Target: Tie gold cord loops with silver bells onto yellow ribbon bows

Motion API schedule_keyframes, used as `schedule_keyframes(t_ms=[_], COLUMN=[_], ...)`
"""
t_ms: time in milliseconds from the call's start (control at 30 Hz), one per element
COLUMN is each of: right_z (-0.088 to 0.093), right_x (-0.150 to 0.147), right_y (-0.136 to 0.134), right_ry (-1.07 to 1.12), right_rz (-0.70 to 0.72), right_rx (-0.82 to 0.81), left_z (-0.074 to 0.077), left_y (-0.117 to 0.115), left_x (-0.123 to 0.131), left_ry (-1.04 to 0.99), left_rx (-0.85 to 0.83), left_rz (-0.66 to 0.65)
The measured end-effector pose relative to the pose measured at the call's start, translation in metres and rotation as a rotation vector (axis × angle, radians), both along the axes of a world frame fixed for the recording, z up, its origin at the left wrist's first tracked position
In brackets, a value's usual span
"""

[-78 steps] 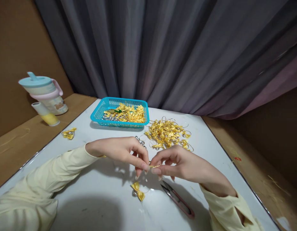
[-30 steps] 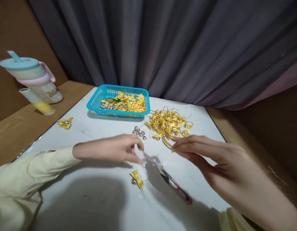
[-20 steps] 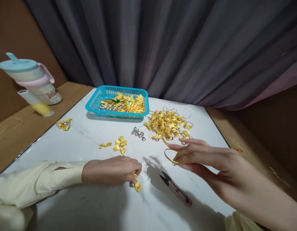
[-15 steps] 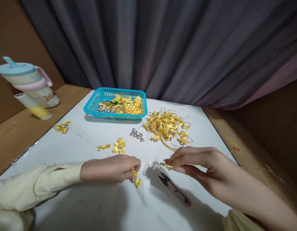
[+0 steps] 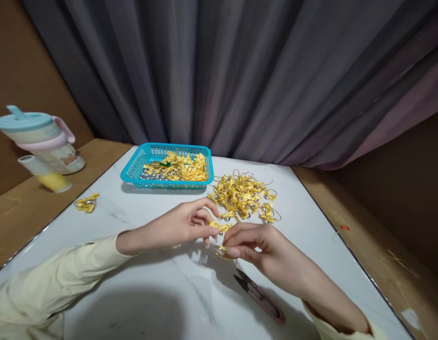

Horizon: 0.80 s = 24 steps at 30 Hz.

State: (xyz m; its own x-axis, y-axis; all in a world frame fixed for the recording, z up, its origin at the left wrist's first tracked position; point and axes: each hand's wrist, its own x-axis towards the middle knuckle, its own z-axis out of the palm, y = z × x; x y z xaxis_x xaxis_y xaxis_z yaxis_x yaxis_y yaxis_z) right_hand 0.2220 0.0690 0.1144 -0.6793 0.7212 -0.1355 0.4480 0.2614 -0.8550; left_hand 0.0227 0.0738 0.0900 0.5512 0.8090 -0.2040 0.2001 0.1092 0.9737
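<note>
Over the middle of the table my two hands are almost touching. My left hand (image 5: 190, 223) is closed with thumb and fingers at a yellow ribbon bow (image 5: 224, 227), which has a small silver bell against it. Between the thumb and fingertips of my right hand (image 5: 256, 243) is a thin gold cord loop (image 5: 219, 251); part of it is hidden by the fingers. Below the right hand lie thread snips (image 5: 259, 295) with dark blades and a pink handle. Just behind the hands is a pile of yellow bows on gold cord loops with bells (image 5: 240, 193).
A blue plastic basket (image 5: 165, 185) of yellow bows and silver bells stands at the back. A few bows (image 5: 87, 203) lie at the left edge. Beyond them are a tumbler with a straw (image 5: 52, 141) and a spool of yellow thread (image 5: 50, 179). A grey curtain (image 5: 219, 75) hangs behind.
My left hand has moved right and away from me with the yellow bow, up to my right hand. The right hand has shifted slightly left, still pinching the gold cord. The view has tilted up.
</note>
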Motion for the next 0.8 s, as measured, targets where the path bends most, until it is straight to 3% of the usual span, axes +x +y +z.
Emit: schedule_keyframes(t_ms=[400, 800], right_z=[-0.008, -0.007], right_x=[0.004, -0.002], right_y=[-0.008, -0.008], right_ry=[-0.026, -0.025], right_rz=[-0.167, -0.135], right_rx=[0.277, 0.234], left_z=[0.005, 0.006], left_y=[-0.009, -0.015], left_x=[0.0, 0.002], left_ry=[0.144, 0.287], left_rx=[0.155, 0.388], left_rz=[0.034, 0.025])
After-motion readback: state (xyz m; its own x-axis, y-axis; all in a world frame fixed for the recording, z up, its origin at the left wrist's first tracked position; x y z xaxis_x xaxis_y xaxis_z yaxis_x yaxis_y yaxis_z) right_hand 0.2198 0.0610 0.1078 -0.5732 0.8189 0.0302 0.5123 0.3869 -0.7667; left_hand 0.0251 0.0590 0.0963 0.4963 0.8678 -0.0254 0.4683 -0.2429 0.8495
